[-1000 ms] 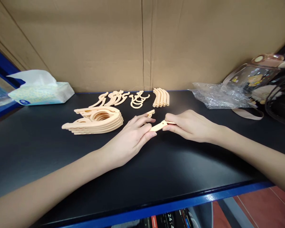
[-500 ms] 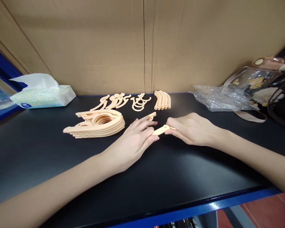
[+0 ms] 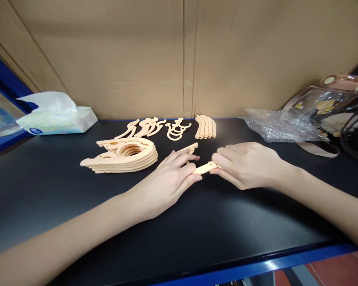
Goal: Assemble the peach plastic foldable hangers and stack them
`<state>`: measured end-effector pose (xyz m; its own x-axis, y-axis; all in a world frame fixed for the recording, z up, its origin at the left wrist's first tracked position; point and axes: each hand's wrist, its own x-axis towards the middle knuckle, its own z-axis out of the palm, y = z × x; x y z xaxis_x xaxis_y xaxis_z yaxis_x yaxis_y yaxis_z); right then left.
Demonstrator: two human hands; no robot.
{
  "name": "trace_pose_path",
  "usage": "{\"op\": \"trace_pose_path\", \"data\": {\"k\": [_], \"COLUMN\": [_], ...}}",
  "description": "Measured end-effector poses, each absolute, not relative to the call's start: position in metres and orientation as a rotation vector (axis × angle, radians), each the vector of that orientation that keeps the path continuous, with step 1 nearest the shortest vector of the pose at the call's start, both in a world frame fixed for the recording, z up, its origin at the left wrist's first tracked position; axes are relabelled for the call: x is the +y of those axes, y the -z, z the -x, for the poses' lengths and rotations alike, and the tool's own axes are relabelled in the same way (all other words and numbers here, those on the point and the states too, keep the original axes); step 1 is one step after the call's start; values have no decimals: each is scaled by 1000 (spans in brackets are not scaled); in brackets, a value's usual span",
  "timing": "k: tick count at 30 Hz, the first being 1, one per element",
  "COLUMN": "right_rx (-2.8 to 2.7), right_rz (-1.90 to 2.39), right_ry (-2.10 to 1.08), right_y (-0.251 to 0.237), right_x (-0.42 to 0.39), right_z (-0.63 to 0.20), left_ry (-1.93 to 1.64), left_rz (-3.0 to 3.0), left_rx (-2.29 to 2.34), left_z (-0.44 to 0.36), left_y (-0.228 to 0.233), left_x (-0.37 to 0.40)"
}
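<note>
My left hand (image 3: 174, 178) is closed round a beige plastic folding hanger (image 3: 203, 168); one arm of it sticks out between thumb and fingers, and another part (image 3: 188, 149) shows beyond the fingertips. At the hanger's holed end, my right hand (image 3: 246, 165) pinches with thumb and bent fingers. What lies inside the right fingers is mostly hidden. Left of my hands is a stack of folded hangers (image 3: 122, 161) of the same colour. Behind are loose hanger arms (image 3: 146, 127), several hooks (image 3: 176, 130) and a row of curved bars (image 3: 205, 127).
A tissue pack (image 3: 58, 121) stands at the back left of the black table (image 3: 155, 246). Crumpled clear plastic (image 3: 283, 125) lies at the back right, beside a transparent bag (image 3: 325, 103) with a strap. A cardboard wall (image 3: 122, 59) closes off the back.
The view has shifted slightly. My right hand has turned a little, its fingers now closer over the hanger's holed end. My left hand keeps its hold.
</note>
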<state>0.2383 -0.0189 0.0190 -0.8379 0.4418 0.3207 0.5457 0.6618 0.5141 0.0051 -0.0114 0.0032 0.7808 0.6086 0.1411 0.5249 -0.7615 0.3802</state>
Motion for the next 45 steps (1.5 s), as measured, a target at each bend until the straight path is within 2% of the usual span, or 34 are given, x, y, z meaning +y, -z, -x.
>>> {"op": "trace_pose_path", "data": {"k": [11, 34, 41, 45], "right_rx": [-2706, -2676, -2694, -2710], "right_rz": [976, 1056, 1050, 1157], "right_ry": [232, -10, -210, -531], "right_y": [-21, -22, -27, -36], "right_x": [-19, -19, -19, -17], "right_z": [-240, -239, -239, -244], "left_ry": [-345, -313, -373, -439], "left_rz": [-2682, -2747, -2708, -2606], "left_rx": [855, 842, 791, 855], "left_z": [-5, -6, -4, -4], "left_y": [-3, -2, -2, -3], "left_x": [-11, -11, -11, -11]}}
